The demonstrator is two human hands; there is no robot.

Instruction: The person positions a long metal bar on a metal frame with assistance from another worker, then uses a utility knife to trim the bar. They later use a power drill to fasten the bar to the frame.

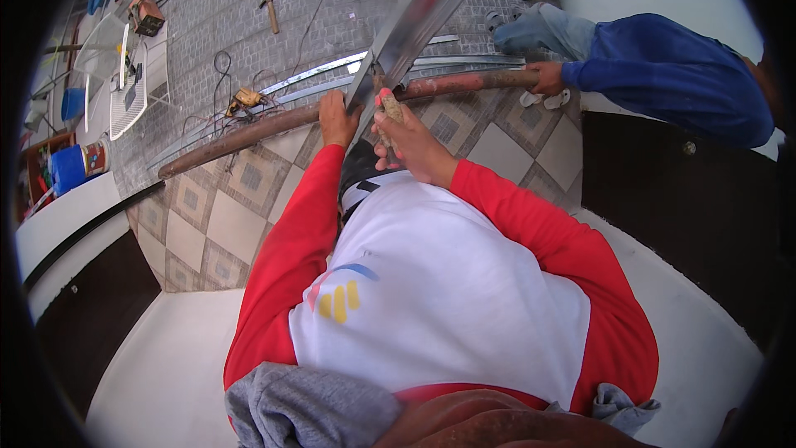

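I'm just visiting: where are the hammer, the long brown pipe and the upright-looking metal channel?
Hammer [273, 17]: head view, on its handle.
Brown pipe [269, 128]: head view, on its stretch toward the picture's left.
Metal channel [403, 29]: head view, partway along its length.

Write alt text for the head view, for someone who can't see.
The right hand grips a tan-handled tool beside a metal channel, whose lower end the left hand touches. A co-worker's hand holds a brown pipe.
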